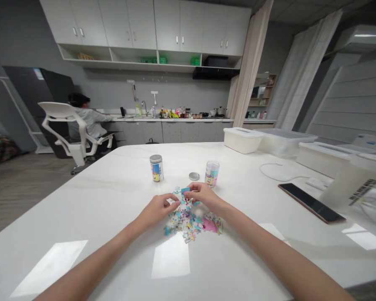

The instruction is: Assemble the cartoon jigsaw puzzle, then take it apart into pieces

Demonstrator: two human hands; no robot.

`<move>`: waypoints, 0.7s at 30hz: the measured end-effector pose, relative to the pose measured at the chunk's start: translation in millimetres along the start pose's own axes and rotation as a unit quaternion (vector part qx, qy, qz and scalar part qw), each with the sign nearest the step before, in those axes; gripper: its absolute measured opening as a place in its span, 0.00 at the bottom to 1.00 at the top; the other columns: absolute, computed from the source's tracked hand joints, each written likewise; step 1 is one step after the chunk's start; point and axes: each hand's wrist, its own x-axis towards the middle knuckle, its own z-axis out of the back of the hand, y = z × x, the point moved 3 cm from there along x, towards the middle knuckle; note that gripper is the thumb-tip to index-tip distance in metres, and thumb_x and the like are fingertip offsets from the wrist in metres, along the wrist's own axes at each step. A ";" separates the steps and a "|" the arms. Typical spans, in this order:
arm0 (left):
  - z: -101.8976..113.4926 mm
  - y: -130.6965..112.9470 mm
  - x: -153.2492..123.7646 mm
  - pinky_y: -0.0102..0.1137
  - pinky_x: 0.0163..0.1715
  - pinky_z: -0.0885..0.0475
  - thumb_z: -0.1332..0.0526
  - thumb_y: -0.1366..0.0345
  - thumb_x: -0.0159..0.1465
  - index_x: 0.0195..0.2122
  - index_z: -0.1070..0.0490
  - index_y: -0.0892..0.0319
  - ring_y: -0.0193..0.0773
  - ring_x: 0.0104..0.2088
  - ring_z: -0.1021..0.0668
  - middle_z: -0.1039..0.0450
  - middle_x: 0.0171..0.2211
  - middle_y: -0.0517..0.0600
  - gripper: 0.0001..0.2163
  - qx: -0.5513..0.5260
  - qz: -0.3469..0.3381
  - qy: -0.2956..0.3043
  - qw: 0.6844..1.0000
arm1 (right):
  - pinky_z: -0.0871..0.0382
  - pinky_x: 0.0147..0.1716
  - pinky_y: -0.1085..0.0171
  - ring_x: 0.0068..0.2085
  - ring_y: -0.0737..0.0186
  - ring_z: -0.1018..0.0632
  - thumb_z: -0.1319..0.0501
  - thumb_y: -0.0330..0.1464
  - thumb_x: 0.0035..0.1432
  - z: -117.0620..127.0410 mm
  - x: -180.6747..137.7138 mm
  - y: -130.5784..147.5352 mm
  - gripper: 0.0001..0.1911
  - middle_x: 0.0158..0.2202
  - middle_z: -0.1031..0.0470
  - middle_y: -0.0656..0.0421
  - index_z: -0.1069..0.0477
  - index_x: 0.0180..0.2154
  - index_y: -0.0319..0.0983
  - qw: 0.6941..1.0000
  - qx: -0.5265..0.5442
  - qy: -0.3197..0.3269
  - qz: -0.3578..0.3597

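Note:
A loose pile of jigsaw puzzle pieces [188, 221], mostly blue, pink and yellow, lies on the white table before me. At its far side my right hand [204, 195] pinches a blue puzzle piece [184, 191] between thumb and fingers. My left hand [159, 208] is at the pile's left edge, thumb and forefinger apart, with nothing visible between them. Beyond the hands stand a clear jar [212, 173] without a lid and a capped jar [156, 169], both with colourful labels. A round metal lid [194, 176] lies flat between the jars.
To the right a dark phone [310, 202] lies near a translucent pitcher [352, 188] and a white cable [271, 171]. Lidded plastic boxes [242, 140] line the table's far right. A person [89, 119] sits on a white chair [70, 129] by the kitchen counter.

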 end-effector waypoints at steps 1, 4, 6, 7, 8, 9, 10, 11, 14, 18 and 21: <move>-0.8 2.5 1.6 0.26 0.18 0.52 0.46 0.48 0.63 0.37 0.28 0.60 0.30 0.17 0.44 0.48 0.15 0.39 0.19 -0.041 0.008 0.006 0.999 | 0.35 0.28 0.66 0.27 0.67 0.28 0.27 0.46 0.37 -4.0 -0.8 -0.3 0.22 0.25 0.26 0.62 0.30 0.26 0.38 1.000 0.001 0.007 -0.002; -6.0 6.1 3.9 0.26 0.18 0.55 0.44 0.46 0.61 0.34 0.30 0.61 0.29 0.18 0.48 0.51 0.16 0.38 0.20 -0.116 0.003 0.019 0.993 | 0.34 0.28 0.65 0.27 0.67 0.28 0.27 0.46 0.36 -11.3 -2.1 -0.5 0.22 0.24 0.27 0.62 0.30 0.26 0.37 1.000 0.010 0.024 -0.011; -7.7 5.2 3.4 0.27 0.19 0.56 0.43 0.46 0.60 0.31 0.33 0.61 0.28 0.18 0.49 0.52 0.16 0.37 0.19 -0.143 -0.005 0.025 0.989 | 0.34 0.27 0.66 0.27 0.68 0.28 0.27 0.46 0.36 -10.4 -1.4 -0.2 0.22 0.25 0.27 0.62 0.30 0.26 0.37 1.000 0.019 0.012 -0.005; -7.1 4.1 2.6 0.27 0.19 0.56 0.43 0.47 0.61 0.31 0.33 0.61 0.28 0.18 0.49 0.52 0.16 0.37 0.19 -0.148 -0.007 0.027 0.989 | 0.35 0.27 0.66 0.27 0.67 0.28 0.27 0.45 0.37 -8.3 -0.5 -0.1 0.22 0.25 0.27 0.62 0.30 0.26 0.37 1.000 0.026 0.000 0.002; -5.6 2.9 1.7 0.27 0.19 0.55 0.43 0.48 0.61 0.31 0.34 0.60 0.28 0.19 0.49 0.52 0.16 0.37 0.18 -0.147 -0.006 0.030 0.989 | 0.35 0.27 0.66 0.27 0.67 0.28 0.27 0.45 0.37 -5.5 0.5 -0.2 0.22 0.25 0.27 0.63 0.30 0.26 0.37 0.999 0.033 -0.013 0.008; -3.3 1.9 0.8 0.27 0.19 0.55 0.43 0.49 0.61 0.30 0.33 0.61 0.28 0.19 0.49 0.52 0.15 0.37 0.18 -0.138 -0.003 0.035 0.990 | 0.35 0.26 0.66 0.27 0.67 0.28 0.27 0.45 0.37 -2.4 1.6 -0.7 0.21 0.25 0.28 0.63 0.31 0.26 0.37 0.999 0.038 -0.024 0.013; -0.5 1.2 -0.2 0.27 0.19 0.55 0.43 0.50 0.61 0.30 0.32 0.61 0.29 0.19 0.48 0.52 0.15 0.38 0.17 -0.119 0.003 0.041 0.992 | 0.35 0.26 0.66 0.27 0.67 0.28 0.27 0.45 0.37 0.7 2.5 -1.4 0.21 0.25 0.28 0.63 0.31 0.26 0.37 0.999 0.042 -0.031 0.014; 2.6 0.8 -1.0 0.27 0.19 0.54 0.42 0.51 0.60 0.29 0.30 0.62 0.29 0.19 0.48 0.51 0.15 0.38 0.17 -0.094 0.009 0.050 0.994 | 0.35 0.26 0.66 0.27 0.67 0.28 0.27 0.45 0.37 3.2 3.2 -2.6 0.21 0.25 0.27 0.63 0.30 0.26 0.37 0.999 0.042 -0.030 0.010; 12.2 1.3 -2.6 0.28 0.20 0.53 0.40 0.54 0.58 0.29 0.24 0.62 0.30 0.19 0.46 0.51 0.15 0.39 0.15 -0.002 0.017 0.068 0.998 | 0.35 0.27 0.66 0.29 0.66 0.26 0.27 0.44 0.38 6.8 3.6 -6.4 0.21 0.26 0.25 0.60 0.29 0.27 0.37 0.999 0.038 -0.013 -0.012; 20.0 3.3 -2.4 0.27 0.21 0.50 0.39 0.54 0.58 0.33 0.21 0.61 0.31 0.19 0.43 0.46 0.16 0.40 0.15 0.049 0.019 0.038 0.998 | 0.35 0.27 0.66 0.28 0.67 0.27 0.26 0.44 0.35 2.4 0.9 -10.1 0.22 0.25 0.26 0.61 0.30 0.25 0.37 0.998 0.042 0.008 -0.038; 13.4 4.1 -1.3 0.27 0.19 0.51 0.40 0.51 0.59 0.34 0.22 0.63 0.30 0.19 0.44 0.46 0.15 0.40 0.18 0.011 0.029 0.038 0.999 | 0.35 0.28 0.66 0.25 0.69 0.29 0.25 0.44 0.33 -5.4 -1.0 -12.7 0.22 0.23 0.28 0.64 0.31 0.24 0.37 0.998 0.050 0.015 -0.035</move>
